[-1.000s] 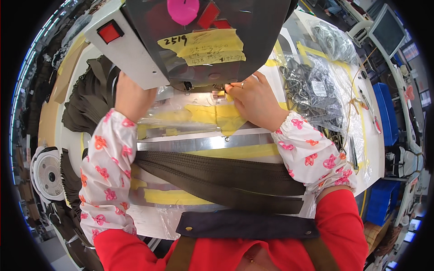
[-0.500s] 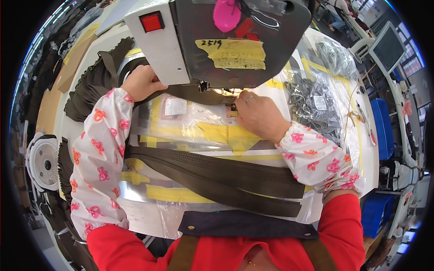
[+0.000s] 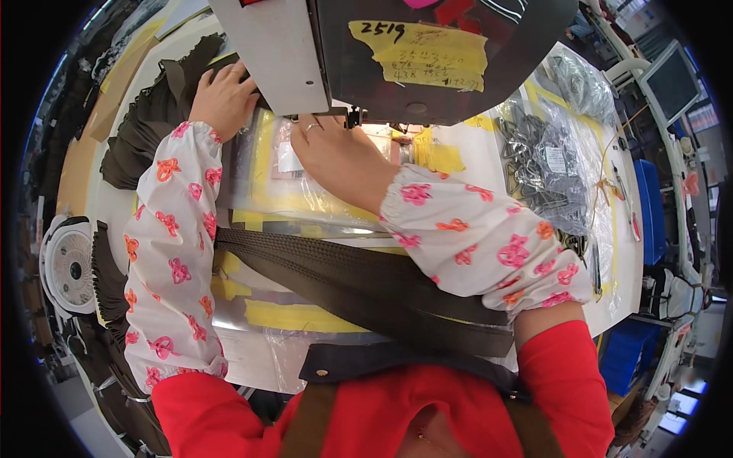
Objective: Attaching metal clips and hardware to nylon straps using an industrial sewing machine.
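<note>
Fabric strips (image 3: 359,282): dark olive-brown, long and narrow, lying overlapped in a fan across the near work area; gathered together at the left, spread toward the right, with lengthwise ridged lines visible and the right portion partly covered. Strip pile (image 3: 141,137): similar dark colour, massed in dense, staggered layers at the far left

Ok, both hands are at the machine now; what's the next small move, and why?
I'd probably ease the right hand out from under the machine head first: its fingertips are hidden there, close to the small metal part, and I can't tell whether they grip anything. The left hand is beside the pile of dark strips, fingers spread.
</note>
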`<state>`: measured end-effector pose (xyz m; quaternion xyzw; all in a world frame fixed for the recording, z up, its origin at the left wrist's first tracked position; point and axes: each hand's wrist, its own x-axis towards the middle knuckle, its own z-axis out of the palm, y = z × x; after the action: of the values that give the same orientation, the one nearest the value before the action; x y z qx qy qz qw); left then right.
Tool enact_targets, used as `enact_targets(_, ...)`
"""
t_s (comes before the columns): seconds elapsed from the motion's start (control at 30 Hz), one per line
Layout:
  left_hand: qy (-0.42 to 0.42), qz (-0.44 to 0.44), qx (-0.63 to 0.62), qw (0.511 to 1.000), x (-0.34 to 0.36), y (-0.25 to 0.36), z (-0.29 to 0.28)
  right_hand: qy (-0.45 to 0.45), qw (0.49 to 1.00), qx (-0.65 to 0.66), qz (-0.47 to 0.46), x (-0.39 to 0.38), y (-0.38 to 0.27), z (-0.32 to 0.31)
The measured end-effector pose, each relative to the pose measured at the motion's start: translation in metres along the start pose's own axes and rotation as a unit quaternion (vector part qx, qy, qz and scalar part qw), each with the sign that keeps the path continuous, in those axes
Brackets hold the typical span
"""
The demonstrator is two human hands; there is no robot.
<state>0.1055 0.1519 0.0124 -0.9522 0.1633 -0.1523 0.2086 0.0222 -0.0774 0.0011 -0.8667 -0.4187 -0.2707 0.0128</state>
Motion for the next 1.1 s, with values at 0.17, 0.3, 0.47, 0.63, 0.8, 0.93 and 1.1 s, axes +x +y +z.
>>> enact_targets(0.17, -0.012, 0.007, 0.046, 0.999, -0.009, 0.001, -0.022, -0.086, 0.962, 0.259, 0.008, -0.06, 0.001, -0.082)
enact_targets(0.3, 0.037, 0.077, -0.196, 0.977, -0.037, 0.043, -0.082, -0.198, 0.906, 0.362, 0.092, -0.119, 0.023, -0.115)
enact_targets(0.47, -0.157, 0.249, -0.508, 0.809, -0.083, 0.118, -0.127, -0.29, 0.801, 0.476, 0.218, -0.144, 0.036, -0.116)
enact_targets(0.63, -0.223, 0.225, -0.514, 0.797, -0.08, 0.15, -0.146, -0.223, 0.843, 0.439, 0.216, -0.145, 0.025, -0.111)
enact_targets(0.8, -0.27, 0.256, -0.534, 0.759, -0.069, 0.166, -0.146, -0.102, 0.909, 0.336, 0.224, -0.187, 0.026, -0.145)
enact_targets(0.93, -0.352, 0.283, -0.541, 0.709, -0.055, 0.175, -0.144, -0.173, 0.935, 0.139, 0.275, -0.233, 0.051, -0.179)
enact_targets(1.1, -0.413, 0.35, -0.522, 0.659, -0.045, 0.197, -0.158, -0.123, 0.937, -0.024, 0.327, -0.265, 0.075, -0.17)
